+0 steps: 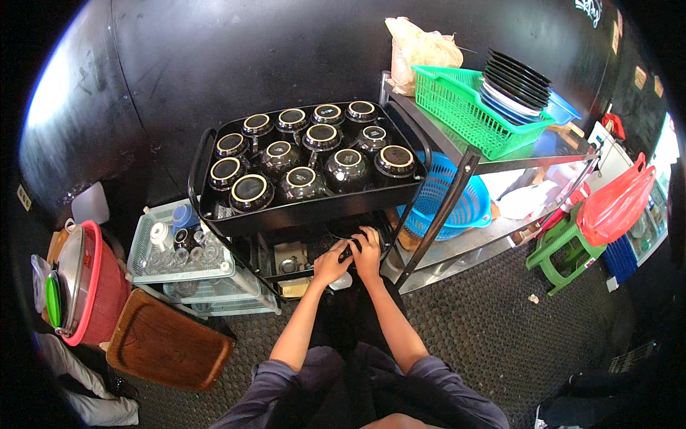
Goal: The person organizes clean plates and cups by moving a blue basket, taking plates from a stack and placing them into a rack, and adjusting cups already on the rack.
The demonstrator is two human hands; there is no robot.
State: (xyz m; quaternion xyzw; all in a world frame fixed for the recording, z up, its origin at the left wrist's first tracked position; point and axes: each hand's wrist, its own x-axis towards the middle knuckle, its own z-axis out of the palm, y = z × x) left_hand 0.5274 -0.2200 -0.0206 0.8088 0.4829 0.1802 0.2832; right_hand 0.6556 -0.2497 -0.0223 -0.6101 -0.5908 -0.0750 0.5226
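Note:
Both hands reach to the middle tier of a black metal rack point(316, 206). My left hand point(329, 264) and my right hand point(367, 252) meet around a small dark object point(347, 254), which cannot be made out clearly. Right behind my right hand lies a black round item, perhaps a plate or pan point(343, 226). To the left on that tier is a light box point(290, 252) with a small glass-like item. Below my left hand shows a white rounded item point(341, 281). On the top tier, several black ceramic cups and bowls point(321, 136) stand upside down.
Left are a pale plastic shelf point(182, 276) with cups and glasses, a red basket point(94, 289) and a wooden tray point(169, 343). Right, a metal shelf point(514, 155) bears a green basket point(455, 102), stacked plates point(517, 80) and a blue basket point(450, 198). A person's trousered legs point(88, 381) show lower left.

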